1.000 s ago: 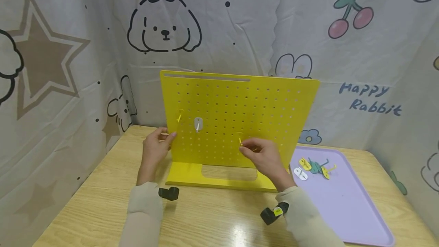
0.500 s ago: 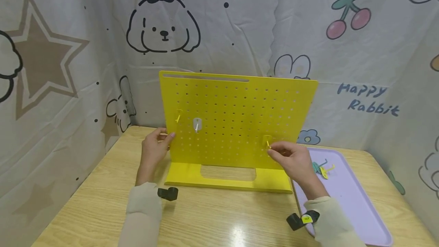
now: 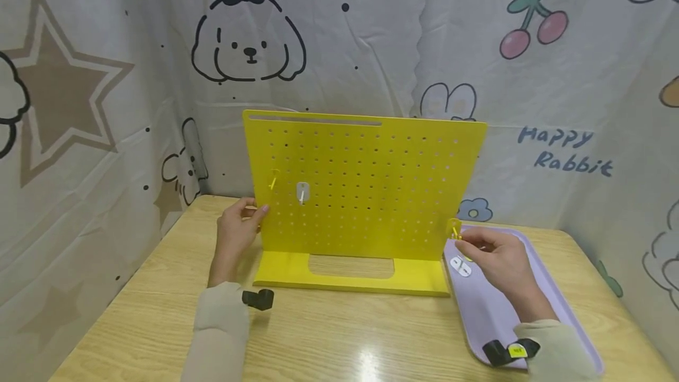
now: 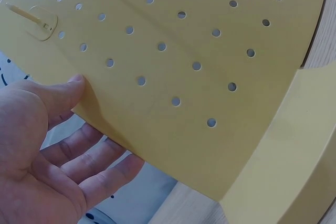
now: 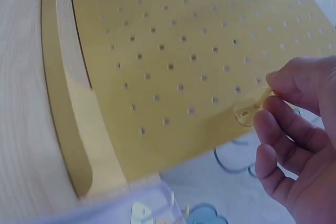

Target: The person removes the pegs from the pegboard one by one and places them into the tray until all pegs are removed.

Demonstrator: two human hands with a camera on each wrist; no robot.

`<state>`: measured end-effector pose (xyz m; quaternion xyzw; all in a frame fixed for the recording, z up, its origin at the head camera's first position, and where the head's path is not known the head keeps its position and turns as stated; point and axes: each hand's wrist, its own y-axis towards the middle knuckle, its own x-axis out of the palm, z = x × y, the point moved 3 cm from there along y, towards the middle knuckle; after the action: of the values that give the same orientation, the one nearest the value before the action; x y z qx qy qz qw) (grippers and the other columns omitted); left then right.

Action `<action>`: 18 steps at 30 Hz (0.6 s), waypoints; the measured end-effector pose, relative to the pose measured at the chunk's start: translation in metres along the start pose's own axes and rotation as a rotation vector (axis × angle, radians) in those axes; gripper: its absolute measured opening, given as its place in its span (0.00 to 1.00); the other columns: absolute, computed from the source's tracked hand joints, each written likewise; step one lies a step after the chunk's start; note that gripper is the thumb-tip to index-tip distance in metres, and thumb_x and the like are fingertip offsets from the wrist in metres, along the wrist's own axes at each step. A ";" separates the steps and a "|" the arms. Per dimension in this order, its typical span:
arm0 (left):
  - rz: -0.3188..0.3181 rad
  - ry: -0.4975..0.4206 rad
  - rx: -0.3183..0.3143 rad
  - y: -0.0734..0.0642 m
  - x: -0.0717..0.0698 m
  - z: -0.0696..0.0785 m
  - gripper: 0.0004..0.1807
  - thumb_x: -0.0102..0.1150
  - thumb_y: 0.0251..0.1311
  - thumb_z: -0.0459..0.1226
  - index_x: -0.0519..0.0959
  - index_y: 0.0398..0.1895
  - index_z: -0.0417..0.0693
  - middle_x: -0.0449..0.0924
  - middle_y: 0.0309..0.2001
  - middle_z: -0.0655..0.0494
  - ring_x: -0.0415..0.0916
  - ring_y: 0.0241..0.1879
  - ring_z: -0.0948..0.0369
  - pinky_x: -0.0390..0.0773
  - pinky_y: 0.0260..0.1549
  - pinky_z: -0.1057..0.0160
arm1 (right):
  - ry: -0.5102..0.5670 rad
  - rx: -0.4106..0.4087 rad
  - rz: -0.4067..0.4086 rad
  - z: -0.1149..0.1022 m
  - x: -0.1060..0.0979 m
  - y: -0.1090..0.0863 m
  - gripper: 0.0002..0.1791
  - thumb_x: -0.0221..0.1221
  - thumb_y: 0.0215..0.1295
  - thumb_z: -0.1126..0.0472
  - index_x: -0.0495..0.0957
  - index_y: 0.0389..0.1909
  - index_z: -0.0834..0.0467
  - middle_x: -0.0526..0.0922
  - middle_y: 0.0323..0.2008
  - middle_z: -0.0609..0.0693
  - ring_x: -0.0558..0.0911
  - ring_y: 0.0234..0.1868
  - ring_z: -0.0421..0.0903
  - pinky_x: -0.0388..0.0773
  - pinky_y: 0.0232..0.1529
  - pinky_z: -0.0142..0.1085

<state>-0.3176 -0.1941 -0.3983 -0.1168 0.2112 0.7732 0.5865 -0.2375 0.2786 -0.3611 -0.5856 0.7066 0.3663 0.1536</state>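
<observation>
A yellow pegboard (image 3: pixel 361 187) stands upright on its yellow base. At its left edge my left hand (image 3: pixel 237 231) grips it; in the left wrist view the thumb (image 4: pixel 71 90) lies on the front face and the fingers curl at the edge. Between thumb and fingertips my right hand (image 3: pixel 498 258) pinches a yellow peg hook (image 3: pixel 454 229) by its prong, just off the board's right edge and over the tray. The hook's oval plate shows in the right wrist view. A yellow hook (image 3: pixel 273 179) and a white hook (image 3: pixel 302 192) are mounted on the board's left side.
A lilac tray (image 3: pixel 498 338) lies right of the board. In it a white hook (image 3: pixel 460 266) shows; my right hand covers most of the other hooks there. The wooden table (image 3: pixel 318 335) runs in front, with a patterned cloth (image 3: pixel 371 34) behind.
My right hand has carried the yellow hook rightward, from in front of the board to beyond its right edge over the tray. My left hand has stayed on the board's edge.
</observation>
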 end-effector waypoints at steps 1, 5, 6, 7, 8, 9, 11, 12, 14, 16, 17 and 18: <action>0.002 -0.001 0.001 0.000 0.000 0.000 0.16 0.61 0.70 0.44 0.78 0.51 0.42 0.82 0.46 0.41 0.82 0.45 0.47 0.86 0.39 0.58 | -0.009 0.007 -0.004 0.003 -0.002 0.000 0.11 0.69 0.64 0.58 0.87 0.42 0.62 0.87 0.41 0.54 0.79 0.37 0.47 0.79 0.30 0.30; 0.010 -0.006 0.000 0.000 -0.001 0.001 0.16 0.61 0.70 0.44 0.78 0.51 0.41 0.82 0.46 0.41 0.81 0.45 0.47 0.86 0.40 0.58 | -0.036 0.057 -0.040 0.016 -0.009 -0.001 0.13 0.69 0.64 0.57 0.87 0.43 0.62 0.86 0.41 0.54 0.78 0.38 0.48 0.78 0.30 0.34; 0.011 -0.006 0.000 0.001 -0.001 0.002 0.16 0.61 0.70 0.44 0.78 0.51 0.41 0.82 0.46 0.41 0.81 0.45 0.47 0.86 0.39 0.58 | -0.038 0.076 -0.051 0.020 -0.011 -0.001 0.13 0.68 0.65 0.57 0.86 0.44 0.62 0.86 0.41 0.54 0.78 0.39 0.48 0.77 0.32 0.35; 0.012 -0.007 0.001 0.001 -0.002 0.002 0.16 0.61 0.70 0.44 0.78 0.51 0.41 0.82 0.46 0.40 0.81 0.46 0.47 0.86 0.40 0.58 | -0.039 0.092 -0.059 0.023 -0.012 -0.001 0.14 0.68 0.65 0.56 0.86 0.44 0.63 0.86 0.41 0.54 0.78 0.40 0.49 0.78 0.33 0.36; 0.012 -0.006 -0.001 0.001 -0.001 0.002 0.16 0.61 0.70 0.44 0.78 0.50 0.41 0.82 0.46 0.40 0.81 0.45 0.47 0.86 0.39 0.58 | -0.040 0.107 -0.071 0.027 -0.013 -0.001 0.15 0.68 0.65 0.56 0.86 0.45 0.63 0.86 0.41 0.54 0.78 0.41 0.49 0.77 0.34 0.37; 0.011 -0.004 -0.002 0.001 -0.001 0.002 0.16 0.61 0.70 0.44 0.78 0.50 0.41 0.83 0.46 0.41 0.81 0.45 0.47 0.86 0.39 0.58 | -0.040 0.123 -0.083 0.031 -0.014 -0.001 0.16 0.67 0.66 0.55 0.85 0.46 0.63 0.85 0.41 0.54 0.78 0.41 0.49 0.77 0.35 0.37; 0.008 -0.002 -0.003 0.001 -0.001 0.002 0.16 0.61 0.70 0.44 0.78 0.50 0.41 0.83 0.46 0.40 0.82 0.45 0.47 0.86 0.40 0.58 | -0.035 0.152 -0.112 0.038 -0.014 -0.001 0.17 0.67 0.66 0.54 0.85 0.47 0.64 0.85 0.42 0.55 0.79 0.42 0.50 0.78 0.37 0.38; 0.006 -0.002 -0.005 0.001 -0.001 0.002 0.16 0.61 0.70 0.45 0.78 0.50 0.41 0.83 0.46 0.40 0.82 0.45 0.47 0.86 0.40 0.58 | -0.031 0.162 -0.123 0.041 -0.014 -0.001 0.18 0.67 0.66 0.54 0.84 0.47 0.64 0.85 0.43 0.56 0.79 0.43 0.50 0.78 0.37 0.38; 0.002 0.003 -0.004 0.001 -0.001 0.002 0.17 0.61 0.70 0.45 0.78 0.50 0.41 0.83 0.47 0.40 0.82 0.44 0.47 0.86 0.40 0.58 | -0.020 0.190 -0.148 0.049 -0.013 -0.002 0.18 0.67 0.66 0.54 0.84 0.48 0.65 0.85 0.44 0.56 0.80 0.43 0.49 0.79 0.37 0.37; 0.000 0.006 -0.002 0.000 -0.001 0.001 0.17 0.61 0.70 0.45 0.78 0.50 0.41 0.83 0.47 0.40 0.82 0.44 0.47 0.86 0.40 0.57 | -0.012 0.215 -0.165 0.056 -0.011 -0.002 0.18 0.67 0.66 0.54 0.84 0.48 0.64 0.85 0.45 0.56 0.80 0.42 0.48 0.80 0.37 0.36; 0.000 0.009 -0.001 0.000 -0.001 0.001 0.17 0.61 0.70 0.45 0.78 0.50 0.41 0.83 0.47 0.40 0.82 0.44 0.47 0.86 0.40 0.57 | -0.010 0.226 -0.170 0.059 -0.011 -0.002 0.18 0.67 0.65 0.55 0.84 0.48 0.65 0.85 0.45 0.56 0.80 0.42 0.48 0.80 0.37 0.36; 0.001 0.012 -0.002 0.000 -0.001 0.000 0.17 0.61 0.70 0.45 0.78 0.50 0.42 0.83 0.47 0.40 0.82 0.43 0.47 0.86 0.39 0.57 | -0.010 0.235 -0.174 0.062 -0.010 -0.002 0.18 0.67 0.65 0.55 0.84 0.48 0.65 0.85 0.45 0.56 0.80 0.41 0.48 0.80 0.37 0.36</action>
<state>-0.3173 -0.1946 -0.3981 -0.1219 0.2142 0.7729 0.5846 -0.2466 0.3289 -0.3981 -0.6206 0.6905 0.2693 0.2558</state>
